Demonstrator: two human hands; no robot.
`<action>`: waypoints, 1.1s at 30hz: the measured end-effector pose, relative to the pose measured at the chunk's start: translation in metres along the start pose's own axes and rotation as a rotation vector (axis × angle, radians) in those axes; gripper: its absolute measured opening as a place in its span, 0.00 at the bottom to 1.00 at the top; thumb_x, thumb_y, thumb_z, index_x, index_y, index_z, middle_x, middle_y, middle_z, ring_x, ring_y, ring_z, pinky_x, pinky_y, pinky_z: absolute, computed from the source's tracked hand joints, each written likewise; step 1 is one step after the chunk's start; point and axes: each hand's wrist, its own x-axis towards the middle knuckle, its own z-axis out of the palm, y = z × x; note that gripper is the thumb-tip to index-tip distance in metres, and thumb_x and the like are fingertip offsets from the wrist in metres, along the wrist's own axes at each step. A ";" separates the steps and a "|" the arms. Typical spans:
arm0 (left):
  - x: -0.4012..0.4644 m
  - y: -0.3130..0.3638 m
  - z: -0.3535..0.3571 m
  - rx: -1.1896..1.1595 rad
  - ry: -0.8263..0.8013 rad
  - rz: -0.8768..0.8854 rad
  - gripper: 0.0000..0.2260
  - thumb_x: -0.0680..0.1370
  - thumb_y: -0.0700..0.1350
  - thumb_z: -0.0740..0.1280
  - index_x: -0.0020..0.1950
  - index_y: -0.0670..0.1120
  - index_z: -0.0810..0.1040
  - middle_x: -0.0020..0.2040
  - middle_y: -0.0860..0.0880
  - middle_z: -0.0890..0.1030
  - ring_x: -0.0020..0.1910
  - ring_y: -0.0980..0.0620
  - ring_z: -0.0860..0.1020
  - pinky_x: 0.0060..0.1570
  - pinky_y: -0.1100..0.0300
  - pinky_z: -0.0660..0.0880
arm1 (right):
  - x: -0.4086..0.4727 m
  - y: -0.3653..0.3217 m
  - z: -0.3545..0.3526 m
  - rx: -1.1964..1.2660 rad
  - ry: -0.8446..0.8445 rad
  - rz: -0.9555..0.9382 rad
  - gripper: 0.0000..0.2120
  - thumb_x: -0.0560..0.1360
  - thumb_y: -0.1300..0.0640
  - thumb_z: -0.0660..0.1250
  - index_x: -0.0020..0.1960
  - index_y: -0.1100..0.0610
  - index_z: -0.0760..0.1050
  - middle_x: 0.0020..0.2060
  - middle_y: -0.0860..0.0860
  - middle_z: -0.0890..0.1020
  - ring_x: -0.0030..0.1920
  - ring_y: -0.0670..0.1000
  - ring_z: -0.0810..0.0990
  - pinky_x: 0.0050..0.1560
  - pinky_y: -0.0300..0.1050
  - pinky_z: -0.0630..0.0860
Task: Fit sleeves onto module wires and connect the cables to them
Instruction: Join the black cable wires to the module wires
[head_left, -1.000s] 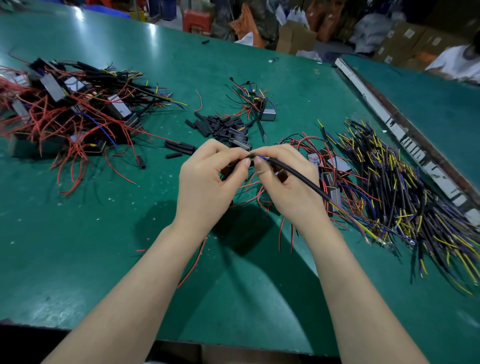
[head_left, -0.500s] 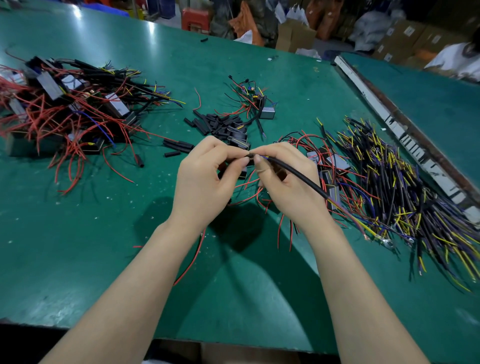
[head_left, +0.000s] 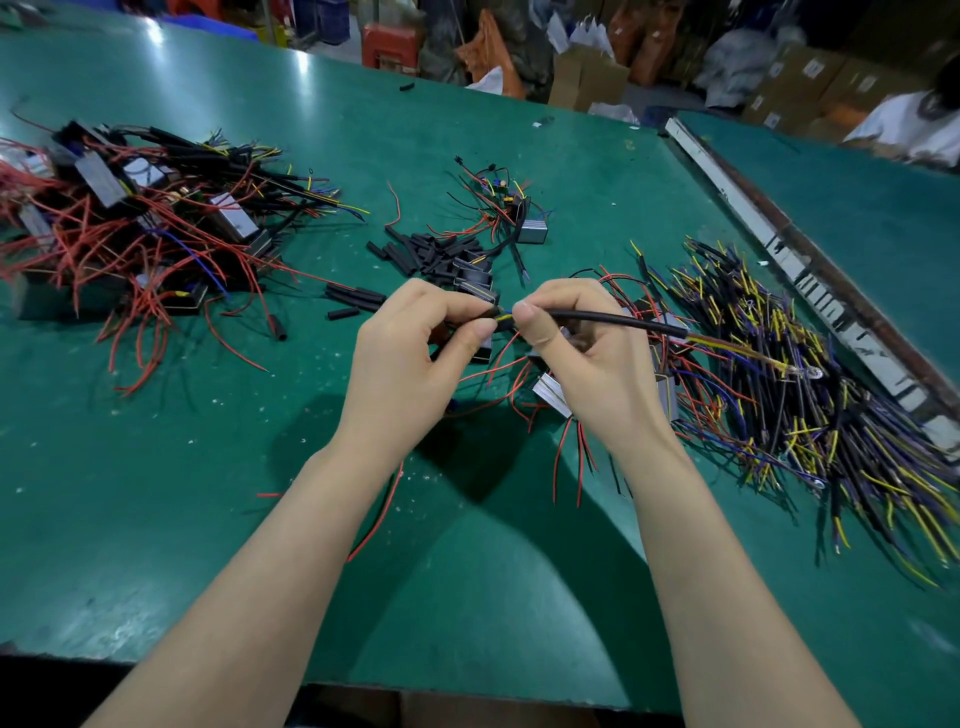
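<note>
Cable (head_left: 618, 318) pinched in right hand (head_left: 587, 358), left hand (head_left: 410, 358) pinching the sleeve (head_left: 491, 313); align tips squarely, I'd say, then push gently.

Head camera looks down, close over table (head_left: 156, 467)

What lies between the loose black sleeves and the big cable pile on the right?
In the head view, a single grey module with its wires, then bare green table, lies between the sleeves and the cable pile.
</note>
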 end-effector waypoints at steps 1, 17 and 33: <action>0.000 0.000 -0.001 -0.008 -0.003 0.005 0.04 0.74 0.39 0.71 0.49 0.43 0.82 0.43 0.49 0.79 0.41 0.61 0.72 0.46 0.72 0.68 | 0.000 0.000 0.000 -0.002 0.005 -0.003 0.04 0.76 0.56 0.68 0.45 0.47 0.77 0.44 0.43 0.78 0.48 0.47 0.78 0.49 0.47 0.75; -0.001 0.002 0.000 -0.090 -0.031 -0.032 0.05 0.73 0.40 0.72 0.48 0.46 0.82 0.42 0.55 0.79 0.41 0.65 0.73 0.44 0.74 0.67 | 0.000 -0.005 -0.001 -0.026 0.001 0.055 0.03 0.76 0.53 0.66 0.45 0.45 0.77 0.44 0.48 0.80 0.49 0.50 0.80 0.51 0.57 0.75; 0.000 0.002 -0.001 -0.160 -0.106 -0.054 0.06 0.73 0.41 0.73 0.47 0.50 0.81 0.41 0.56 0.78 0.39 0.59 0.74 0.43 0.68 0.71 | 0.000 -0.002 0.004 0.136 0.040 0.134 0.03 0.75 0.52 0.66 0.43 0.47 0.78 0.35 0.40 0.81 0.38 0.43 0.77 0.43 0.43 0.74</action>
